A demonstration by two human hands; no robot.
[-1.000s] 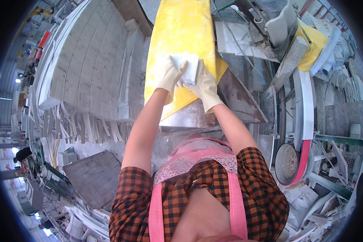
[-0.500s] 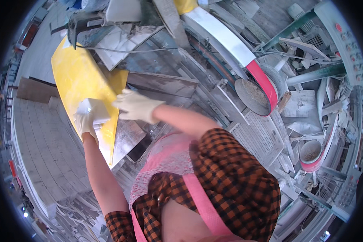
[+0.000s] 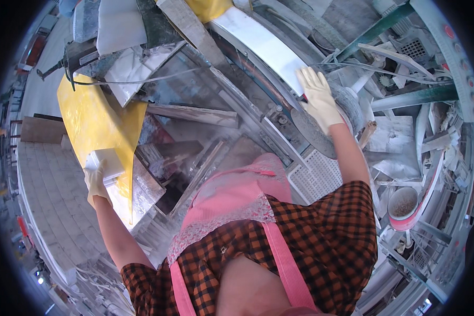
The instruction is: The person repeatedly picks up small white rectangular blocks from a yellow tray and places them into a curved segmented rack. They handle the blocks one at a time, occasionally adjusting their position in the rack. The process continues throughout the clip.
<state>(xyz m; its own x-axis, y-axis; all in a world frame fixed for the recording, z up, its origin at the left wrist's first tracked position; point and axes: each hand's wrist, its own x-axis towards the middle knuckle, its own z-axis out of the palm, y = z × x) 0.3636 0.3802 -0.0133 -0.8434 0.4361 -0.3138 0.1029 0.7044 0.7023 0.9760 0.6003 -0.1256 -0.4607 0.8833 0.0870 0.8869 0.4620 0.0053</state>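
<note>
Your right hand [image 3: 317, 99] has swung away from the yellow sheet [image 3: 81, 108], where it was beside the white block [image 3: 104, 162] half a second ago, and is now over the lower end of the white belt [image 3: 258, 45]. Its gloved fingers are straight and slightly spread, with nothing between them; you can't tell from this angle whether they touch the belt. Your left hand [image 3: 96, 181] has stayed with the block, its fingers closed around the left, near edge. That block sits on the yellow sheet over the bench [image 3: 148, 184], towards the sheet's near end. You can see a pale, flat, squarish top with crisp corners, plain white and slightly greyed by shade. Along its near side a stepped, layered edge shows, though the glove hides part of it and finer surface detail is too small to tell
</note>
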